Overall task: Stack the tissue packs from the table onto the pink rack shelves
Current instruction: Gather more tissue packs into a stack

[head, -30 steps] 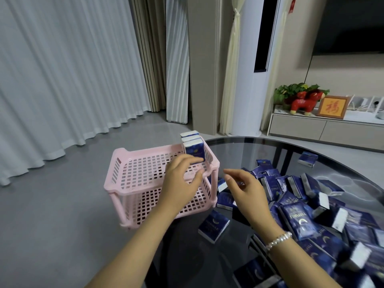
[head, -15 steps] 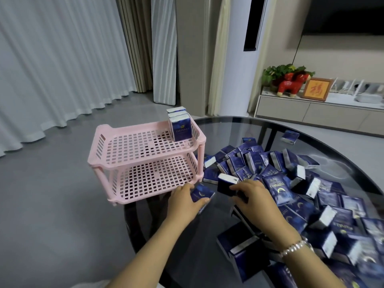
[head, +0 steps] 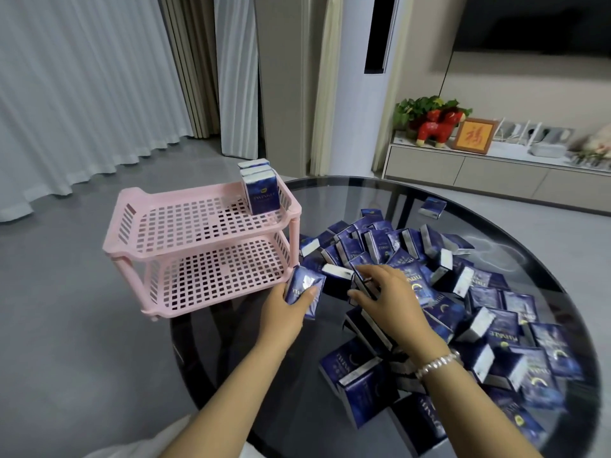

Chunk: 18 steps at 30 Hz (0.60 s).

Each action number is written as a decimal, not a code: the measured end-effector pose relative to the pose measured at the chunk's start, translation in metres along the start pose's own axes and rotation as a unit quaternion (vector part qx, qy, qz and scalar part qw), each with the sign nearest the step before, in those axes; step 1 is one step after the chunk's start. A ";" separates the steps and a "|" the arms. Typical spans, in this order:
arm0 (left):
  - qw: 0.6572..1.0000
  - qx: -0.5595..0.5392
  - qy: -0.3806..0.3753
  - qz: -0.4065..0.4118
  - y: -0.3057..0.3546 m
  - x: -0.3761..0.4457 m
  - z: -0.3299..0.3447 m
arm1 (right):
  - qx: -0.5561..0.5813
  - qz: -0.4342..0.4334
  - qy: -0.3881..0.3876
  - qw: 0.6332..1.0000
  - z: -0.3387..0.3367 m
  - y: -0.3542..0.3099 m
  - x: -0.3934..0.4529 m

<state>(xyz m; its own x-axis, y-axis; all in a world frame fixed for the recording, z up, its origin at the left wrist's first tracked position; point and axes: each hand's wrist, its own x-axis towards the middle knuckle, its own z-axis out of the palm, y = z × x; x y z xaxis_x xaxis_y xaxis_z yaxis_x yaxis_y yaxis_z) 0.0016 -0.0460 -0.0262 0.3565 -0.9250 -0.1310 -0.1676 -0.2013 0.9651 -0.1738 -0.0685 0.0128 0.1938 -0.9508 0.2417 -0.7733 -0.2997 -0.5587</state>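
We see pale curtains (head: pixel 82 94) hanging along the far left, reaching a grey floor (head: pixel 66 342). A tall white air conditioner (head: pixel 360 94) stands at the far middle. To the far right we find a low cabinet (head: pixel 463 173) against the wall, and on it a red toy horse (head: pixel 436 127) before a green plant (head: pixel 420 107), with a framed picture (head: pixel 473 136) just right of the horse. Farther right sits a white router (head: pixel 545 148). A dark television (head: pixel 535 24) hangs above.

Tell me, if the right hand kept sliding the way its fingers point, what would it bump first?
Probably the dark pack with a white end, just beyond the right hand and its fingers, though depth is hard to judge.
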 end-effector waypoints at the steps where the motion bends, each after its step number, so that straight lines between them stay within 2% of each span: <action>1: 1.000 -0.023 0.002 -0.001 0.001 -0.001 0.001 | 0.003 -0.003 0.004 1.000 0.003 -0.003 0.006; 11: 0.989 -0.142 -0.004 -0.030 -0.002 -0.006 -0.004 | -0.113 -0.026 -0.020 0.993 0.025 -0.011 0.037; 14: 0.980 -0.194 -0.004 -0.045 -0.002 -0.007 -0.005 | -0.007 0.032 0.026 0.999 0.017 -0.014 0.036; 16: 0.971 -0.234 -0.008 -0.048 0.000 -0.007 -0.007 | 0.099 0.073 0.059 0.991 0.007 -0.018 0.031; 18: 0.966 -0.256 -0.023 -0.034 0.003 -0.008 -0.008 | 0.185 0.100 0.052 0.976 0.001 -0.022 0.023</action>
<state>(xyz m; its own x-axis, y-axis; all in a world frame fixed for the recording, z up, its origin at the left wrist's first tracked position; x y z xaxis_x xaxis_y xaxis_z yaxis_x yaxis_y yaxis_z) 0.0054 -0.0362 -0.0208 0.3076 -0.9308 -0.1974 0.3354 -0.0880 0.9380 -0.1518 -0.0835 0.0301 -0.0161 -0.9858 0.1672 -0.5141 -0.1353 -0.8470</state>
